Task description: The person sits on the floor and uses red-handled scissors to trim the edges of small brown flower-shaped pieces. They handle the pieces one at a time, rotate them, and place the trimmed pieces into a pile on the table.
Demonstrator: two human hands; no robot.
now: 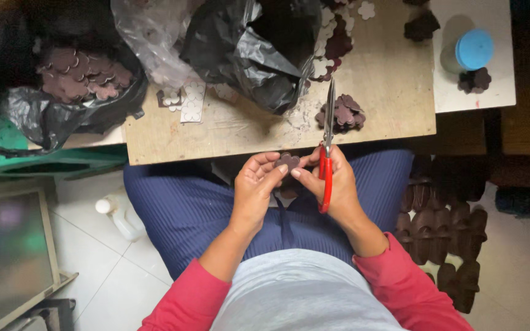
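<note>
Pinching a brown flower piece (288, 162) beside red-handled scissors (326, 138), just off the board edge (228, 156)

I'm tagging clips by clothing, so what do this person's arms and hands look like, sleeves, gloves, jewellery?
Both arms wear reddish-pink long sleeves, the left sleeve and right sleeve pushed up so the forearms are bare. The left hand and right hand are bare: no gloves, and no rings or watch that I can make out.

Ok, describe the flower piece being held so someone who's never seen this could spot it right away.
Start at the wooden board across the person's lap, then drop just below its near edge. There the left hand and right hand pinch one dark brown flower-shaped piece. Unlike the piled pieces on the board, it is single and held beside red-handled scissors.
</note>
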